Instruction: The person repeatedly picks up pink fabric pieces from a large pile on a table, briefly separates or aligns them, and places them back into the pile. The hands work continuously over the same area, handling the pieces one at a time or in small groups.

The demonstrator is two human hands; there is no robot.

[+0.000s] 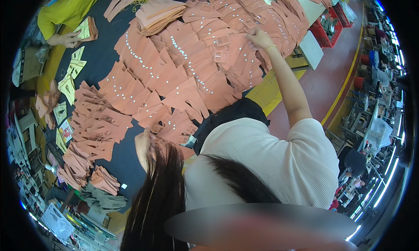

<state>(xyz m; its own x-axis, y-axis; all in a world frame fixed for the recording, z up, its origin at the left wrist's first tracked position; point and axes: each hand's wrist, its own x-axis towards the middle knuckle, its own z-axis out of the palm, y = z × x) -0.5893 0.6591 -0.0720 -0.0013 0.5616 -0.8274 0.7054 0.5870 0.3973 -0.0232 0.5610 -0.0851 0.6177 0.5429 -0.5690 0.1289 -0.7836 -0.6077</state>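
Observation:
Salmon-pink cut pieces [181,54] lie in overlapping rows over the dark table, many dotted with small white stickers. My right hand [259,39] reaches far across them, with its fingertips pinched at the edge of a salmon-pink cut piece [248,24] among the right-hand rows. Some pieces there bear square frame-like outlines. Close to my body, at the near edge of the spread, my left hand [144,146] has curled fingers against a salmon-pink cut piece [180,149]. Long dark hair hangs over part of that hand and hides some of the grip.
Across the table, a person in a yellow-green top [70,13] handles a small stack with a pale yellow piece. Bundled pieces [104,180] and grey-green cloth [101,198] lie at the near left. Red crates [327,28] stand at the far right, beside a walkway.

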